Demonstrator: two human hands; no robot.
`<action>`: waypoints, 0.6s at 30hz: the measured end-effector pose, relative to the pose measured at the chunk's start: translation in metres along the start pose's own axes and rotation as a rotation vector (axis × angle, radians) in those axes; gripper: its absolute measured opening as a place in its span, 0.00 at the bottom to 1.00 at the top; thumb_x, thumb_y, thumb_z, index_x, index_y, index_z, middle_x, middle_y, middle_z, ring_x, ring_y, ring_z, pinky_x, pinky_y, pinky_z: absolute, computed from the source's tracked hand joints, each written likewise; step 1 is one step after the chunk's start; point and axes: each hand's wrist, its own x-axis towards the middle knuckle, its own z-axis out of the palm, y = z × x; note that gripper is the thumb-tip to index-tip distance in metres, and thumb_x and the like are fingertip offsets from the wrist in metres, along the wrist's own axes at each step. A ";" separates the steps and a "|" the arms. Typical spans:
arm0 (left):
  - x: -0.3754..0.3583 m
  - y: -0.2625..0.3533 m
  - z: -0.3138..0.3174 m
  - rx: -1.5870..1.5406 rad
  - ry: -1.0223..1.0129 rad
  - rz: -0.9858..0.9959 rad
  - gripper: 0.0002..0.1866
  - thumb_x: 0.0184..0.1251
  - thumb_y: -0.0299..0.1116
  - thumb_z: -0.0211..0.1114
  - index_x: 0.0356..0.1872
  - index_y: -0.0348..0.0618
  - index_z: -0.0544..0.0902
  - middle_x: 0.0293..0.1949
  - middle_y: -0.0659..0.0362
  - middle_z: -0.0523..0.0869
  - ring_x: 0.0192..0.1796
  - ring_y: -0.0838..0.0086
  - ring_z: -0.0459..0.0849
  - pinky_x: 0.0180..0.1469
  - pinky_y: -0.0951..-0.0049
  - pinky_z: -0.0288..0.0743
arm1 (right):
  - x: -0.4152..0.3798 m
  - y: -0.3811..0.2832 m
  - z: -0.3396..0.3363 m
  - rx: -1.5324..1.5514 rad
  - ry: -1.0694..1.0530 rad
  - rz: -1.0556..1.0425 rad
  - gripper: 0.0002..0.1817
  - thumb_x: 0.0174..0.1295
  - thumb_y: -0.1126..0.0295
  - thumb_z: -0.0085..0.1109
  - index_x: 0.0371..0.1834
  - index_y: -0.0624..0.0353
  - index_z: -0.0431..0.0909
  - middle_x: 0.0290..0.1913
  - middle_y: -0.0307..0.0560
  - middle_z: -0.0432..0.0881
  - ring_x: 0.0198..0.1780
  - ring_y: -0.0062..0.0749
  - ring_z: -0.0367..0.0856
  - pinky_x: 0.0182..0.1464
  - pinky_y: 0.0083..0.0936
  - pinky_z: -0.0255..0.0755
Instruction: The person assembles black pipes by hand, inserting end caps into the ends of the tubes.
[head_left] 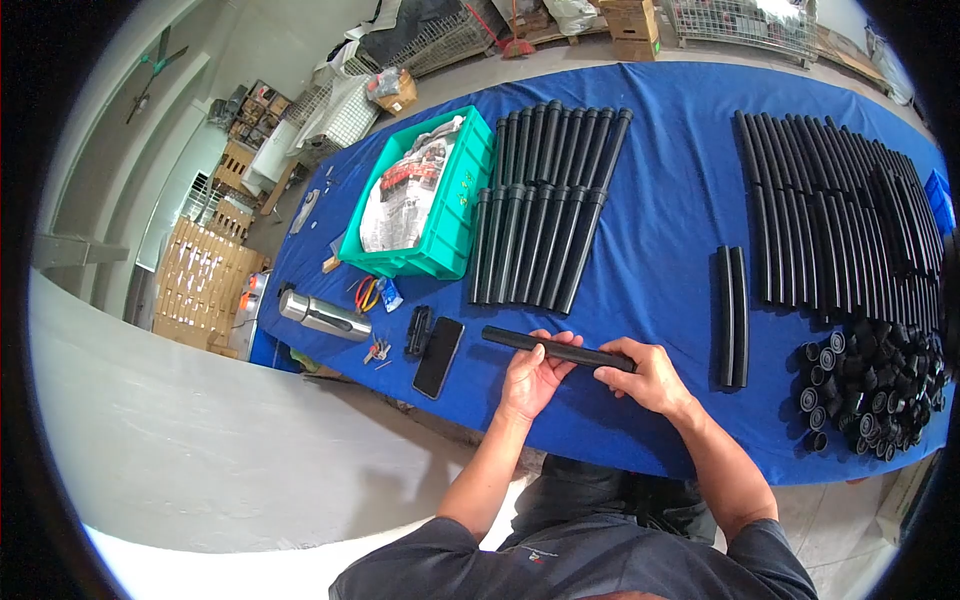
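Observation:
A black tube point(585, 354) lies across both hands above the front of the blue cloth. My left hand point(537, 372) supports it from below, palm up, with the thumb on top. Around the tube's right end, my right hand point(640, 375) is closed. To the right, two black tubes point(732, 318) rest side by side. A pile of black caps point(880, 385) is at the far right, below rows of black tubes point(835, 215). Behind my hands, more tubes with wider tops point(545, 200) lie in two rows.
Left of the tube rows is a green crate point(443, 235) with newspaper inside. A phone point(438, 358), a black tool point(418, 331), keys point(378, 351), a metal bottle point(325, 315) and pliers point(367, 293) lie on the blue cloth point(665, 240) at the left.

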 end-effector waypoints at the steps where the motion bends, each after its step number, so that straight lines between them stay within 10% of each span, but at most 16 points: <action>1: 0.001 0.000 0.001 0.001 0.001 -0.004 0.10 0.77 0.30 0.64 0.55 0.44 0.81 0.60 0.44 0.85 0.70 0.49 0.79 0.70 0.49 0.78 | 0.002 0.007 0.002 0.015 0.000 0.007 0.18 0.67 0.68 0.69 0.54 0.69 0.82 0.28 0.47 0.86 0.28 0.26 0.86 0.33 0.28 0.80; 11: 0.001 0.000 -0.003 0.002 -0.012 -0.016 0.10 0.76 0.29 0.64 0.55 0.43 0.81 0.59 0.43 0.86 0.70 0.49 0.79 0.70 0.48 0.79 | 0.001 0.008 0.006 0.012 0.061 -0.085 0.16 0.67 0.69 0.68 0.52 0.71 0.83 0.26 0.47 0.86 0.26 0.25 0.86 0.31 0.26 0.80; 18: 0.000 0.000 0.009 0.059 0.045 -0.009 0.11 0.77 0.32 0.64 0.56 0.43 0.80 0.61 0.43 0.85 0.71 0.49 0.79 0.70 0.47 0.79 | 0.003 0.014 0.004 -0.317 0.166 -0.390 0.15 0.63 0.69 0.71 0.50 0.65 0.85 0.38 0.56 0.86 0.38 0.47 0.87 0.40 0.35 0.81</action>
